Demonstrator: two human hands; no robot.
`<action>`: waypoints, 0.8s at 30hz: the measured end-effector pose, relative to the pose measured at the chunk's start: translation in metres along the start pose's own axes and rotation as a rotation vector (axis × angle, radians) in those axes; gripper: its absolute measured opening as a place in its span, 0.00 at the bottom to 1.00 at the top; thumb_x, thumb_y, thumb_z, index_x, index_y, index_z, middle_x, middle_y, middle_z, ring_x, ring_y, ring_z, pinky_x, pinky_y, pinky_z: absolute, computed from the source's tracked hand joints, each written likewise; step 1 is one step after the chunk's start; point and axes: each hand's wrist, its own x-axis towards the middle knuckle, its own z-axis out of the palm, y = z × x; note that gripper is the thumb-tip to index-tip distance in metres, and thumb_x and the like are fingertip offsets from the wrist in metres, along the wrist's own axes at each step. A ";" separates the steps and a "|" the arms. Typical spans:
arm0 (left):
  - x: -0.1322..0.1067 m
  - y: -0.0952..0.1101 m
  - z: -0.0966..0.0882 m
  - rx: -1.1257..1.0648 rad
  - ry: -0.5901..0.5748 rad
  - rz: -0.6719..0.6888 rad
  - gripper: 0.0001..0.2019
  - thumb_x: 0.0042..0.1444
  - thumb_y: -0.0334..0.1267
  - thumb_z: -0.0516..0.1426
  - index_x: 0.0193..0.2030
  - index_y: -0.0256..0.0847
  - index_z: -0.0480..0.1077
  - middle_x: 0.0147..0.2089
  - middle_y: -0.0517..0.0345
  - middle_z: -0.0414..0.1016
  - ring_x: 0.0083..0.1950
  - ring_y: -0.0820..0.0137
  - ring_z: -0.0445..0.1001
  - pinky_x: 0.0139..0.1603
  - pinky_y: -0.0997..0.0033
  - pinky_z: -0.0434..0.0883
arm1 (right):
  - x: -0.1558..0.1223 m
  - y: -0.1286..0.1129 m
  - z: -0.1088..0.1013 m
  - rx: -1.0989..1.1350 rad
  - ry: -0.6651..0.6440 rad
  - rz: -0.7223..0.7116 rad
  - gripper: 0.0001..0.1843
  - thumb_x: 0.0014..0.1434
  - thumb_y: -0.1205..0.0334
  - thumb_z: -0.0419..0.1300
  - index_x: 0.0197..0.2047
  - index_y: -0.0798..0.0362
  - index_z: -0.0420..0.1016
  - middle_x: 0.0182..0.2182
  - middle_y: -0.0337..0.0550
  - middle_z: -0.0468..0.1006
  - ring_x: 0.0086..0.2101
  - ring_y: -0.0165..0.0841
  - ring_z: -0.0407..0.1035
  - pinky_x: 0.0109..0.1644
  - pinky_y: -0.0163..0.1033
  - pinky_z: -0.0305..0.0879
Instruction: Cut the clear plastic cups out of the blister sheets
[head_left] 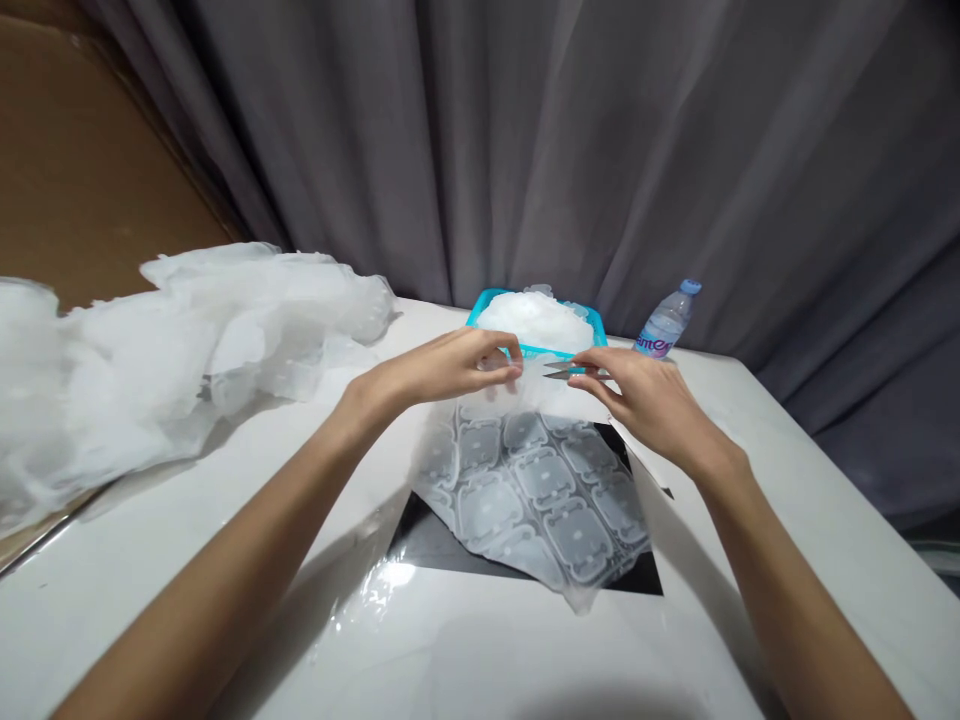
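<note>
A translucent plastic sheet (pixel 544 480) with rows of moulded rounded-square shapes lies over a black mat in front of me. Its far end is lifted, and my left hand (pixel 469 365) pinches that end between thumb and fingers. Close by on the right, my right hand (pixel 649 395) holds small pointed thread snips (pixel 559 371), blades parted and aimed left toward the pinched plastic. Just behind both hands stands a turquoise basket (pixel 487 300) filled with white, semi-clear pieces (pixel 532 318).
A big heap of cloudy white plastic sheets (pixel 187 350) covers the table's left side, by a cardboard box (pixel 97 150). A water bottle (pixel 665 322) with a blue cap is at the back right. A grey curtain (pixel 510 150) hangs behind the white table (pixel 795 500).
</note>
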 end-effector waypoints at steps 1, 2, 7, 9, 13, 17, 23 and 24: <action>0.000 0.000 0.000 0.019 0.009 -0.016 0.15 0.71 0.50 0.54 0.48 0.41 0.74 0.41 0.57 0.85 0.39 0.68 0.79 0.38 0.72 0.67 | 0.000 -0.001 -0.001 -0.008 0.011 0.007 0.11 0.74 0.54 0.58 0.50 0.50 0.77 0.44 0.44 0.85 0.45 0.40 0.78 0.39 0.37 0.57; 0.000 -0.001 -0.001 0.046 0.022 -0.041 0.15 0.72 0.51 0.53 0.48 0.42 0.73 0.41 0.58 0.85 0.38 0.68 0.79 0.38 0.71 0.66 | 0.000 -0.002 -0.002 -0.012 0.014 0.023 0.11 0.74 0.54 0.57 0.49 0.50 0.77 0.44 0.44 0.85 0.45 0.40 0.78 0.38 0.37 0.57; 0.000 -0.028 -0.001 0.272 0.097 -0.211 0.13 0.73 0.48 0.50 0.53 0.45 0.71 0.40 0.57 0.83 0.36 0.66 0.78 0.38 0.70 0.63 | 0.002 -0.002 0.003 -0.018 -0.094 0.207 0.12 0.76 0.53 0.52 0.51 0.51 0.72 0.46 0.45 0.85 0.45 0.42 0.79 0.37 0.38 0.55; 0.000 -0.042 0.005 0.352 0.106 -0.287 0.14 0.74 0.46 0.48 0.55 0.46 0.70 0.40 0.56 0.83 0.39 0.63 0.79 0.40 0.69 0.63 | 0.003 -0.002 0.012 -0.044 -0.247 0.297 0.12 0.77 0.56 0.50 0.54 0.54 0.68 0.50 0.50 0.83 0.46 0.43 0.79 0.37 0.39 0.57; 0.002 -0.062 0.024 0.392 0.106 -0.396 0.18 0.74 0.48 0.45 0.60 0.47 0.69 0.45 0.51 0.82 0.49 0.55 0.80 0.47 0.65 0.65 | -0.008 -0.002 0.041 -0.074 -0.468 0.411 0.13 0.76 0.62 0.51 0.58 0.59 0.64 0.52 0.58 0.81 0.51 0.46 0.78 0.41 0.40 0.61; 0.000 -0.079 0.020 0.352 0.007 -0.528 0.26 0.69 0.61 0.48 0.55 0.43 0.73 0.49 0.48 0.83 0.52 0.54 0.79 0.50 0.63 0.69 | -0.042 -0.004 0.073 -0.073 -0.371 0.511 0.26 0.72 0.44 0.57 0.59 0.58 0.64 0.56 0.61 0.74 0.54 0.48 0.76 0.45 0.40 0.66; -0.070 -0.066 -0.004 0.327 -0.093 -0.795 0.35 0.59 0.73 0.51 0.36 0.38 0.73 0.44 0.39 0.81 0.45 0.48 0.78 0.48 0.53 0.71 | -0.072 -0.003 0.089 -0.045 -0.250 0.633 0.21 0.74 0.46 0.54 0.58 0.55 0.65 0.52 0.55 0.80 0.53 0.46 0.78 0.46 0.41 0.65; -0.089 -0.057 0.002 0.299 -0.117 -0.833 0.36 0.58 0.75 0.50 0.34 0.39 0.72 0.38 0.43 0.81 0.38 0.51 0.78 0.43 0.54 0.71 | -0.072 -0.001 0.087 -0.033 -0.270 0.645 0.19 0.75 0.48 0.53 0.57 0.55 0.65 0.51 0.54 0.81 0.52 0.46 0.78 0.46 0.41 0.65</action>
